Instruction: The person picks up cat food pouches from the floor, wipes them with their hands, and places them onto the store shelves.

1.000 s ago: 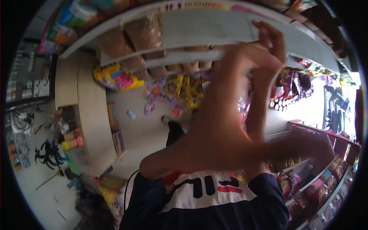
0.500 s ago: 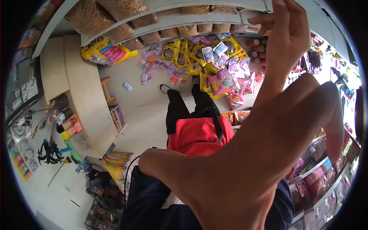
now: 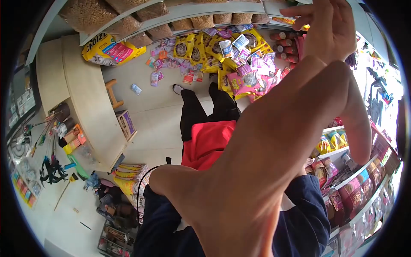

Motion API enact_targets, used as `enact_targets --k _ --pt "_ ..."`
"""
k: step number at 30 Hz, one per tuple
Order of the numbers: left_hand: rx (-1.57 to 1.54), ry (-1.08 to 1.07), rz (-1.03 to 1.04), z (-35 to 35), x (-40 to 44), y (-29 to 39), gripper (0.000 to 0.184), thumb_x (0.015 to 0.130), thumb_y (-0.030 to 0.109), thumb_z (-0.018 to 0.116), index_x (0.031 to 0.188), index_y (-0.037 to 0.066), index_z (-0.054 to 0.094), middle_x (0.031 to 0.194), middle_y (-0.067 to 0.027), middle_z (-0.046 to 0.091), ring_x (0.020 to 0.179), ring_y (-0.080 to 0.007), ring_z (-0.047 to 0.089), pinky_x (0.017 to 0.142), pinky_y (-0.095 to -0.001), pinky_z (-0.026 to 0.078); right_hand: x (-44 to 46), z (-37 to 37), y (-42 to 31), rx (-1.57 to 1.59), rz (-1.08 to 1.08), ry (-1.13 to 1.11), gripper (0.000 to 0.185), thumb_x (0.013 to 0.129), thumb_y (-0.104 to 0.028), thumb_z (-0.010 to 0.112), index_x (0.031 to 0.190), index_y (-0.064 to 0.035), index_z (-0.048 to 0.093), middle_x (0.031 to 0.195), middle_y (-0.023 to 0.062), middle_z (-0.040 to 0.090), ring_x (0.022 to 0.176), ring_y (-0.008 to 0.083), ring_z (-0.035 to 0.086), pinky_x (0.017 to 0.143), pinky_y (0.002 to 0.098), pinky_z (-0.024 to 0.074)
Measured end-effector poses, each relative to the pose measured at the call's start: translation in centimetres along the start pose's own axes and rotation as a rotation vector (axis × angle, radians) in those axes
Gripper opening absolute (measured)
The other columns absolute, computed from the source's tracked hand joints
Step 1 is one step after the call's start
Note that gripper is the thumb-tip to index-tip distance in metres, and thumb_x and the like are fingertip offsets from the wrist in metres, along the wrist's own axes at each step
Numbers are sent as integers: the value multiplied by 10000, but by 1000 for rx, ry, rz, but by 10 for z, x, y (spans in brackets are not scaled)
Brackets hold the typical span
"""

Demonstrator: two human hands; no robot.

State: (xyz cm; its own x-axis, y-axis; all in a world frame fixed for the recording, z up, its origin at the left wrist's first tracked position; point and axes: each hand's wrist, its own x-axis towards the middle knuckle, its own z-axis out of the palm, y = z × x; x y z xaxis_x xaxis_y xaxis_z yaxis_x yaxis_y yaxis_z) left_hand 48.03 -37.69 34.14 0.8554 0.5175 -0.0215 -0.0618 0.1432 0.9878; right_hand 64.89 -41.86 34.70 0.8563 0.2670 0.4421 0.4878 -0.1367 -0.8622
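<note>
My left hand (image 3: 257,162) looms very large just below the camera. Its thumb stretches to the left and its bent fingers reach up and right, with nothing seen between them. Beyond it, at the upper right, my right hand (image 3: 332,38) is raised with fingers apart and partly curled; it appears to hold nothing, and its forearm is mostly hidden. Farther down, near my right hand in the view, are yellow packs (image 3: 184,46), pink packs (image 3: 246,82) and small sachets (image 3: 240,41) heaped on the floor. A red garment (image 3: 209,139) covers my front.
A shelf with clear bags of brown pellets (image 3: 160,32) runs along the top. At left stand a pale wooden counter (image 3: 85,94), a large yellow kitten food bag (image 3: 112,50) and a small wooden stool (image 3: 112,94). Stocked shelves (image 3: 355,188) line the right. One sachet (image 3: 136,89) lies apart.
The scene has shifted left and slightly up in view. My left hand sits a little farther left, my right hand slightly right and lower. More yellow packs show on the right shelf.
</note>
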Motion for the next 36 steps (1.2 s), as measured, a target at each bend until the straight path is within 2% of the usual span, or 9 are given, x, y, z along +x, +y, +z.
enact_targets --k 3,6,9,14,22,27,31,36 --pt "27 -3 9 3 -19 13 827 730 538 806 1277 9 482 1182 -210 564 1177 -286 543 927 -423 470 -6 5 -5 -30 -34 -3 278 979 -201 546 1101 38 617 1012 163 709 514 102 618 435 176 424" --pt "40 -11 32 -16 -21 17 821 727 535 810 1268 8 488 1173 -211 566 1175 -285 546 925 -422 472 -9 4 -11 -4 69 -8 285 975 -212 555 1108 32 621 1009 163 709 565 102 640 457 182 432" --pt "16 -32 52 7 -18 13 814 724 531 813 1259 6 494 1165 -213 569 1172 -283 548 923 -420 474 -19 3 -8 71 104 -1 283 972 -217 562 1112 21 626 1010 154 709 611 102 652 477 188 441" --pt "26 -25 36 1 -19 8 803 719 524 819 1244 5 504 1151 -215 573 1169 -282 553 919 -417 478 -42 -1 13 165 207 -21 269 966 -219 576 1118 -6 641 1014 128 712 678 110 661 517 197 458" --pt "55 -14 40 -20 -48 26 785 711 514 828 1220 2 521 1128 -219 580 1163 -278 561 914 -412 484 -58 -10 26 132 172 -62 245 964 -203 584 1107 -16 652 1047 104 703 665 105 646 529 201 464" --pt "12 -37 99 -17 -31 20 774 706 508 834 1205 0 531 1114 -221 585 1160 -277 566 910 -409 488 -56 -7 9 87 225 -84 255 972 -224 580 1101 -16 651 1057 101 697 667 92 644 531 199 468" --pt "46 -35 94 -17 -48 30 765 702 503 838 1193 -2 539 1103 -223 588 1157 -275 570 908 -407 491 -65 5 17 207 185 -136 267 976 -235 581 1125 -22 643 1061 103 695 670 93 646 537 200 475" --pt "32 -54 87 -26 -41 22 754 697 496 844 1178 -4 549 1089 -226 593 1153 -273 575 904 -404 495 -69 7 14 92 188 -167 268 977 -227 589 1156 -31 630 1065 100 693 676 99 650 548 203 483"
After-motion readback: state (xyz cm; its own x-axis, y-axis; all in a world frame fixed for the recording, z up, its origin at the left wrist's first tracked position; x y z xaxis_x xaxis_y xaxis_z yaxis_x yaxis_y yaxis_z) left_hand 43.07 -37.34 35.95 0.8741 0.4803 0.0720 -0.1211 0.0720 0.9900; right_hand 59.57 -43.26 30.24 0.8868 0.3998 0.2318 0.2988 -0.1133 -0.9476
